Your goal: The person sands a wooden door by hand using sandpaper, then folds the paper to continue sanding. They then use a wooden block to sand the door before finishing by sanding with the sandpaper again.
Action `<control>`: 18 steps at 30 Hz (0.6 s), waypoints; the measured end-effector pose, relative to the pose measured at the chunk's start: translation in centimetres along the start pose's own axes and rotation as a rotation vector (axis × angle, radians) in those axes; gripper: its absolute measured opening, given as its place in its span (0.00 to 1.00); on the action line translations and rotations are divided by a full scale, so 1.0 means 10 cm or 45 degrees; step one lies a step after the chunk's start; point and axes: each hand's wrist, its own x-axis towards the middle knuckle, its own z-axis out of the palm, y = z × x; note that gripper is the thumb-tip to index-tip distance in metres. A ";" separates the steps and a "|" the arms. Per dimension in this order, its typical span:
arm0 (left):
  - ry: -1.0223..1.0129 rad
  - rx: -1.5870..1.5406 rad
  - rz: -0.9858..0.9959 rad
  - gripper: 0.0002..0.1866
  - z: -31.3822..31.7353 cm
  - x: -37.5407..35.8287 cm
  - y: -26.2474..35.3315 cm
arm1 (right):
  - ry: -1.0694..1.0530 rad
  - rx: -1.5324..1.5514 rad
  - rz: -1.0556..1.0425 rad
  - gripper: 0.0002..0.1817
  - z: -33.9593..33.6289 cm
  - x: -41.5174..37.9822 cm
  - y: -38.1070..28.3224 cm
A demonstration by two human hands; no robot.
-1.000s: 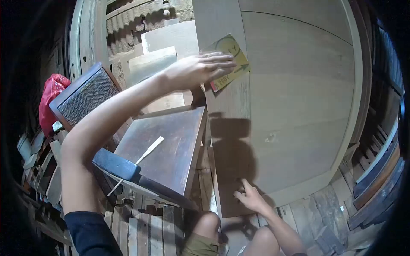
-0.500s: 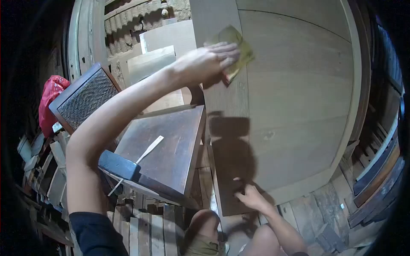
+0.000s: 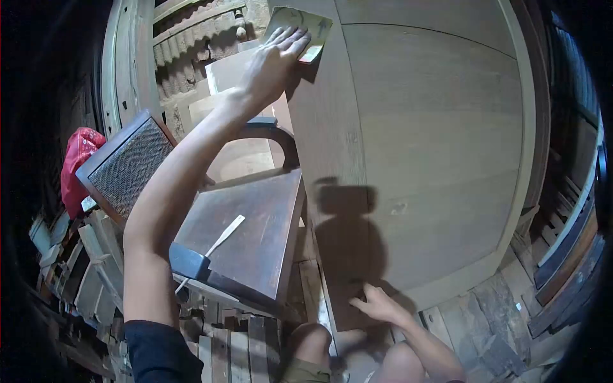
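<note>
Currently, the left hand (image 3: pixel 271 60) lies flat with fingers extended, pressing on a sandpaper sheet (image 3: pixel 317 32) at the far end of the border board (image 3: pixel 329 121) of a wooden panel (image 3: pixel 440 127). The sheet lies directly under the left fingers and extends past the fingertips; its long axis cannot be determined because the hand covers part of it. The board's long axis runs from the left hand toward the right hand (image 3: pixel 381 305). The left hand is nearer to the sheet; the right hand is well apart, near the opposite end of the board, loosely open, thumb parted, with nothing visible in it. Whether it touches the board cannot be confirmed. Between the left hand and the body, beside the board, stands a chair (image 3: pixel 258 217); a pale stick (image 3: pixel 227 235) lies on its seat.
</note>
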 end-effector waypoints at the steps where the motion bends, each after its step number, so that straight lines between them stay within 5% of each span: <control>1: -0.053 0.042 0.110 0.27 0.02 -0.05 0.06 | -0.099 0.195 0.082 0.31 -0.03 0.00 -0.06; 3: -0.230 0.062 0.387 0.24 0.05 -0.27 0.38 | -0.048 0.190 0.034 0.30 -0.05 -0.01 -0.09; 4: -0.399 -0.229 0.412 0.26 -0.03 -0.43 0.55 | -0.018 0.203 0.009 0.29 -0.02 -0.01 -0.10; 6: -0.284 -0.144 0.644 0.31 0.08 -0.48 0.33 | -0.082 0.221 0.049 0.29 -0.02 0.01 -0.09; 9: -0.669 -0.208 -0.029 0.43 -0.28 -0.18 0.14 | -0.099 0.209 0.067 0.29 -0.01 0.07 -0.12; 11: -0.729 -0.124 0.132 0.37 -0.25 -0.31 0.38 | -0.090 0.203 0.074 0.29 -0.07 0.04 -0.13; 12: -0.351 0.066 0.524 0.31 -0.10 -0.56 0.55 | -0.080 0.229 0.073 0.29 -0.08 0.02 -0.15; 13: -0.519 -0.174 0.618 0.27 -0.19 -0.70 0.72 | -0.072 0.265 0.072 0.29 -0.06 0.01 -0.17; 14: -0.540 -0.443 0.559 0.30 -0.15 -0.76 0.60 | -0.065 0.302 0.063 0.29 -0.04 0.03 -0.19; 16: -0.395 0.118 0.492 0.35 -0.03 -0.62 0.31 | -0.147 0.179 0.165 0.30 -0.04 0.07 -0.14; 18: -0.304 0.038 0.350 0.34 -0.02 -0.65 0.27 | -0.031 0.099 -0.013 0.29 0.09 0.09 0.00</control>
